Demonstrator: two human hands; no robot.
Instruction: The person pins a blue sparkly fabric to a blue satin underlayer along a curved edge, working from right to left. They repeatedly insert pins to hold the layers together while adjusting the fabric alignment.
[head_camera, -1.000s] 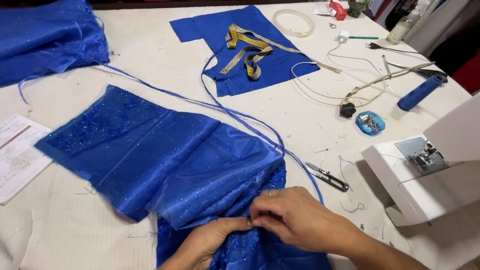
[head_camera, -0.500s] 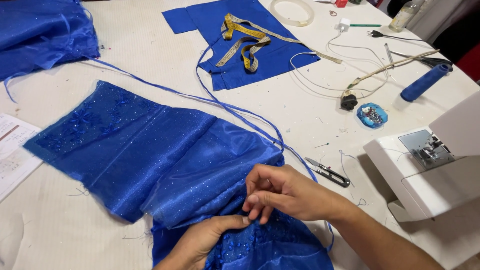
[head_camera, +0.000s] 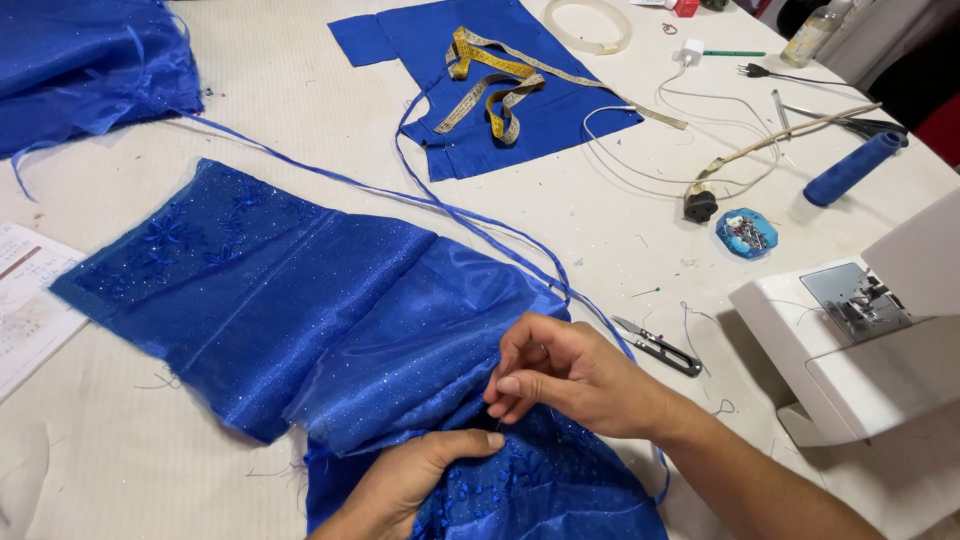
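Since a second ago our right hand (head_camera: 570, 375) has lifted off the cloth and now pinches at the fold, fingers closed on something too small to tell, perhaps a pin. The blue sparkly fabric (head_camera: 330, 320) lies across the tabletop (head_camera: 300, 110) from nine to six o'clock. Our left hand (head_camera: 410, 480) presses a gathered fold at six, thumb closed over it. We judge the fold best kept flat and taut under the thumb. Thread snips (head_camera: 660, 347) lie at three o'clock, the sewing machine (head_camera: 860, 340) beyond; both sit nearer the middle than earlier.
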